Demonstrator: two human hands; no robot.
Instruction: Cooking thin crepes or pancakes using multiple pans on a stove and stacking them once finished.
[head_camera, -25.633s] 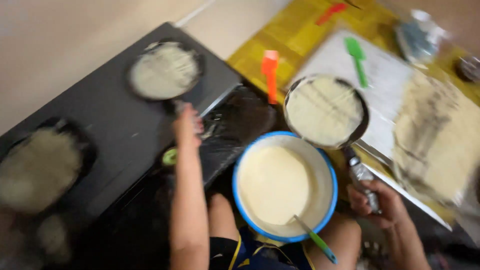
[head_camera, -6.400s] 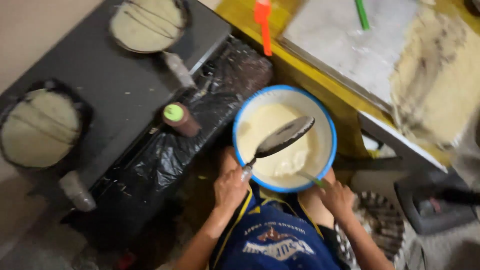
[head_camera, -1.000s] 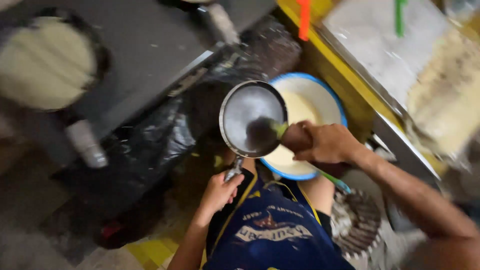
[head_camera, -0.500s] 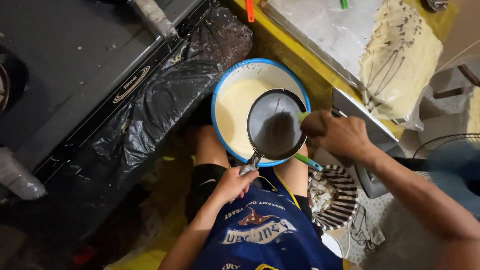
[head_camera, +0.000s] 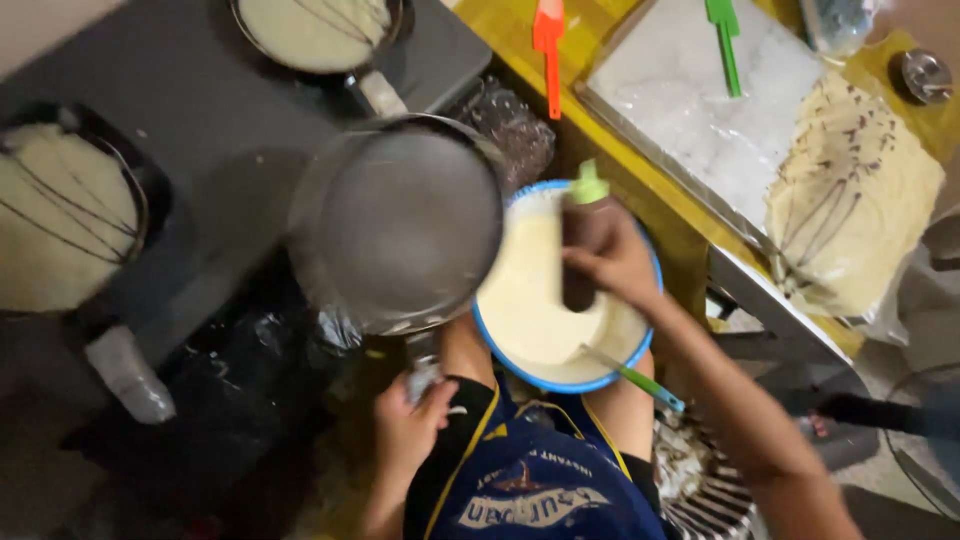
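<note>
- Head view: left hand (head_camera: 412, 428) is closed on the handle of the empty pan (head_camera: 400, 222), held left of the batter bowl (head_camera: 520, 372).
- Right hand (head_camera: 610, 255) clasps a brown bottle (head_camera: 578, 250), upright over the bowl, nearer it.
</note>
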